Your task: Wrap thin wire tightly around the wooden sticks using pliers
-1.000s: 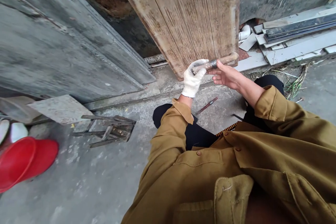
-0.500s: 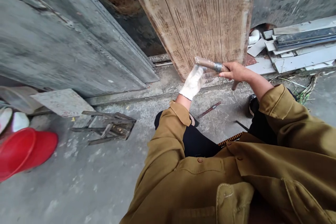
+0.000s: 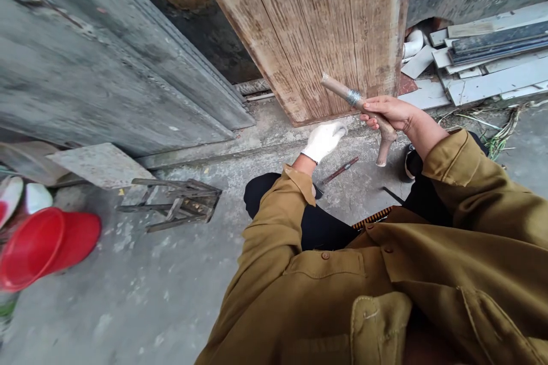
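My right hand (image 3: 387, 114), bare, is closed around a crooked wooden stick (image 3: 387, 136). Wire (image 3: 353, 97) is wound around the stick, whose pale upper end points up and left while its bent lower end hangs below my fingers. My left hand (image 3: 324, 141) wears a white glove and is a little left of the stick, apart from it. Its fingers are curled together, and whatever may be in them is hidden. On the concrete below lies a tool with a reddish-brown handle (image 3: 343, 167), its dark head partly hidden by my left sleeve.
A wooden plank panel (image 3: 308, 28) stands upright ahead, beside grey boards (image 3: 128, 68). Left on the floor are a small wooden stool (image 3: 184, 205), a flat slab (image 3: 105, 165) and a red bucket (image 3: 64, 242). Stacked strips (image 3: 496, 68) and a white pipe (image 3: 412, 45) lie right.
My left hand has come away from the stick, down and slightly right, its fingers now curled. The right hand has turned the stick, so its bent lower end shows more.
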`<action>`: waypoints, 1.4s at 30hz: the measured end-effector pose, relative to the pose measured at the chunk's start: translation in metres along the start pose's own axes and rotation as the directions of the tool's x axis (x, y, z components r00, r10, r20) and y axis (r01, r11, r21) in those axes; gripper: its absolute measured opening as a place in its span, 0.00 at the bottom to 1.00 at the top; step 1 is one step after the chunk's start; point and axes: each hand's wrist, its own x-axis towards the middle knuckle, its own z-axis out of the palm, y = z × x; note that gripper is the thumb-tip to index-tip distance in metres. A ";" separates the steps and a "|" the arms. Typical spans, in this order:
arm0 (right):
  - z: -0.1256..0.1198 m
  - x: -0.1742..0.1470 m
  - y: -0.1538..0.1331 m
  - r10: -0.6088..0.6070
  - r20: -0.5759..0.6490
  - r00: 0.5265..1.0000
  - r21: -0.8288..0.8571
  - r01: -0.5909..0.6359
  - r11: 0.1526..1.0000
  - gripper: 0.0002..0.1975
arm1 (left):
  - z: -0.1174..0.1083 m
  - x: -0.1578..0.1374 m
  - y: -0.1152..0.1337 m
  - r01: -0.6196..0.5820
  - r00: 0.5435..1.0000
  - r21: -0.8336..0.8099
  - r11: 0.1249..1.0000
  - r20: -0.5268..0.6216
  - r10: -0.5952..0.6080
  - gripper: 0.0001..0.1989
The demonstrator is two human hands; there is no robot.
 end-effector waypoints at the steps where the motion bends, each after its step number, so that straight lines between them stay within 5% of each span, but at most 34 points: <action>1: -0.001 0.002 0.005 -0.020 -0.040 0.999 -0.071 0.017 0.997 0.23 | 0.004 -0.001 0.000 -0.008 1.000 0.011 1.000 0.014 0.007 0.05; 4: -0.008 0.011 0.019 -0.125 -0.231 0.965 -0.520 -0.014 0.854 0.11 | 0.012 -0.008 0.007 -0.057 0.996 -0.063 0.996 0.072 0.061 0.03; 7: -0.014 0.015 0.028 -0.167 -0.210 0.963 -0.919 -0.136 0.371 0.07 | 0.015 -0.015 0.016 -0.059 0.982 -0.138 0.989 0.172 0.083 0.03; 9: -0.015 0.010 0.028 0.079 -0.121 0.990 -0.985 -0.129 0.115 0.04 | 0.013 -0.017 0.018 -0.009 0.968 -0.155 0.988 0.246 0.047 0.04; 10: -0.015 0.006 0.027 0.268 -0.094 0.959 -0.990 -0.118 0.073 0.04 | 0.012 -0.017 0.017 0.015 0.962 -0.162 0.987 0.273 0.030 0.04; 11: -0.016 0.001 0.024 0.450 -0.060 0.891 -0.989 -0.114 0.094 0.05 | 0.011 -0.016 0.016 0.033 0.957 -0.172 0.985 0.290 0.019 0.05; 13: -0.017 -0.009 0.016 0.679 0.074 0.731 -0.951 -0.153 0.268 0.03 | 0.009 -0.014 0.012 0.057 0.952 -0.198 0.979 0.306 0.007 0.07; 15: -0.022 -0.019 0.006 0.678 0.265 0.685 -0.834 -0.190 0.518 0.10 | 0.007 -0.011 0.008 0.084 0.946 -0.232 0.969 0.324 -0.004 0.10; 17: -0.029 -0.025 -0.006 0.518 0.379 0.767 -0.656 -0.172 0.735 0.19 | 0.007 -0.008 0.005 0.129 0.946 -0.286 0.950 0.324 -0.031 0.13; 20: -0.037 -0.024 -0.015 0.155 0.251 0.956 -0.429 -0.034 0.902 0.22 | 0.010 -0.008 0.006 0.202 0.933 -0.396 0.896 0.357 -0.052 0.17; 22: -0.037 -0.015 -0.012 -0.035 0.070 0.997 -0.394 0.060 0.917 0.19 | 0.013 -0.009 0.009 0.223 0.920 -0.453 0.863 0.389 -0.034 0.19; 24: -0.032 -0.002 -0.003 -0.142 -0.116 0.983 -0.472 0.072 0.879 0.15 | 0.015 -0.011 0.013 0.220 0.917 -0.481 0.849 0.398 -0.012 0.19; 27: -0.025 0.015 0.012 -0.227 -0.246 0.943 -0.779 -0.053 0.624 0.11 | 0.013 -0.011 0.017 0.216 0.903 -0.455 0.864 0.429 0.000 0.15; 29: -0.024 0.018 0.019 -0.062 -0.170 0.983 -0.917 -0.135 0.376 0.11 | 0.010 -0.009 0.019 0.218 0.883 -0.396 0.892 0.470 -0.007 0.11; 30: -0.024 0.017 0.020 0.136 -0.100 0.986 -0.945 -0.137 0.297 0.10 | 0.009 -0.008 0.020 0.218 0.871 -0.362 0.906 0.491 -0.013 0.09; 31: -0.026 0.014 0.019 0.361 -0.014 0.932 -0.956 -0.119 0.268 0.10 | 0.008 -0.008 0.020 0.221 0.859 -0.331 0.918 0.511 -0.023 0.08; 33: -0.031 0.005 0.012 0.672 0.211 0.709 -0.932 -0.060 0.356 0.15 | 0.007 -0.006 0.020 0.242 0.841 -0.294 0.925 0.538 -0.049 0.06; 34: -0.034 -0.001 0.007 0.704 0.329 0.630 -0.895 -0.030 0.446 0.20 | 0.007 -0.006 0.020 0.258 0.842 -0.293 0.921 0.535 -0.065 0.06; 35: -0.037 -0.007 0.001 0.660 0.425 0.620 -0.840 -0.002 0.542 0.25 | 0.007 -0.006 0.020 0.275 0.851 -0.304 0.912 0.519 -0.083 0.07; 36: -0.041 -0.012 -0.006 0.566 0.503 0.653 -0.767 0.036 0.640 0.28 | 0.008 -0.005 0.018 0.291 0.860 -0.325 0.900 0.501 -0.097 0.08; 37: -0.045 -0.017 -0.012 0.425 0.519 0.742 -0.688 0.067 0.723 0.29 | 0.008 -0.005 0.017 0.301 0.871 -0.360 0.883 0.481 -0.101 0.10; 39: -0.052 -0.023 -0.021 0.122 0.420 0.899 -0.547 0.144 0.825 0.28 | 0.009 -0.005 0.012 0.300 0.890 -0.446 0.843 0.449 -0.079 0.14; 42: -0.058 -0.021 -0.020 -0.103 0.173 0.980 -0.516 0.179 0.838 0.24 | 0.011 -0.006 0.006 0.279 0.901 -0.512 0.812 0.433 -0.036 0.16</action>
